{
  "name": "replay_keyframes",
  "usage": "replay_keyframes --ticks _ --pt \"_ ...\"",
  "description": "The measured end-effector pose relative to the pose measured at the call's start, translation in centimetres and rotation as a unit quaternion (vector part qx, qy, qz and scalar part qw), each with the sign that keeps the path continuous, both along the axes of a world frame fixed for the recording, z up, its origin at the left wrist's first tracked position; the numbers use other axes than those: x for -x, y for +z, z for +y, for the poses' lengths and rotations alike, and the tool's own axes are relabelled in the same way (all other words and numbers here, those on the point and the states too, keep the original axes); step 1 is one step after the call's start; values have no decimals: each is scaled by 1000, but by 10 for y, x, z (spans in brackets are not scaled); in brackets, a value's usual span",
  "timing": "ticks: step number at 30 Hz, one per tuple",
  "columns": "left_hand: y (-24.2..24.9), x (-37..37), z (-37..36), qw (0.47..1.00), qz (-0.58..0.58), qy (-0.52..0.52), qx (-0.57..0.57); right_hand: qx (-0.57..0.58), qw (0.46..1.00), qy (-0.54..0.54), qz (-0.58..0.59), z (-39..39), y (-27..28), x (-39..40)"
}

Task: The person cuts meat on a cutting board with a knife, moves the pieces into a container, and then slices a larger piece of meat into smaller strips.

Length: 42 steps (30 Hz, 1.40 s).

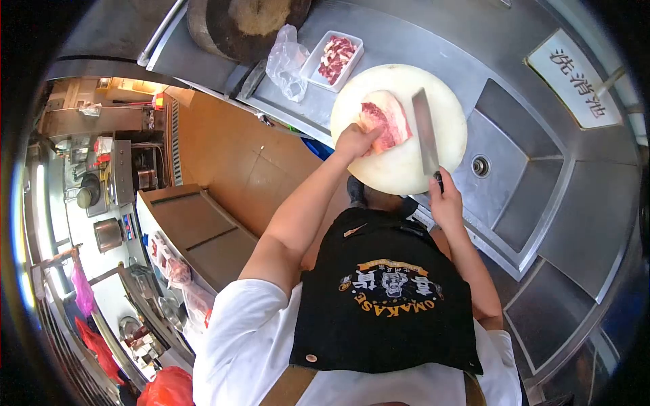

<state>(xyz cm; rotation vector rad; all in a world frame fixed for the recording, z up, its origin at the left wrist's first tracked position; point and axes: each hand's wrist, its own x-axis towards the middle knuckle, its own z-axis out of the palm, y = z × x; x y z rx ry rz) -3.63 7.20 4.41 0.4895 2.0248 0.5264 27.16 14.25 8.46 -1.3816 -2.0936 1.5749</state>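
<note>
My left hand [355, 141] is closed on the near left end of a slab of raw meat [395, 116], red and pink with a thick pale fat layer. The slab lies on a round white cutting board [443, 115]. My right hand [447, 205] is wrapped round the black handle of a cleaver [425, 128]. Its broad blade is over the board, to the right of the meat and apart from it. Beyond the board's upper left stands a white plastic tub [359, 49] with diced red and white meat [336, 59] in it.
A clear plastic bag [287, 64] lies beside the tub, near a thick round wooden block [223, 30]. A steel sink [518, 155] with a drain is on the right, below a white sign [574, 80]. Brown-fronted cabinets [196, 227] stand behind me on the left.
</note>
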Motion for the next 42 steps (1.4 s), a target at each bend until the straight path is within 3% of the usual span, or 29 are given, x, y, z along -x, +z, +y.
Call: replay_keyframes --ticks 3,6,10,13,16,42 --pt "-12 1 -11 986 132 59 -86 -114 992 54 11 -9 30 32" --pt "5 1 -18 911 268 33 -312 -115 989 94 -18 -10 36 60" --pt "15 16 6 773 372 -160 -489 -160 979 106 -67 -12 26 72" --pt "6 18 18 767 333 -259 -484 -171 976 111 -70 -14 30 71" --pt "-10 23 21 765 338 -277 -473 -139 979 118 -88 -10 42 72" --pt "-28 19 23 780 341 -244 -464 -144 966 163 -142 3 31 84"
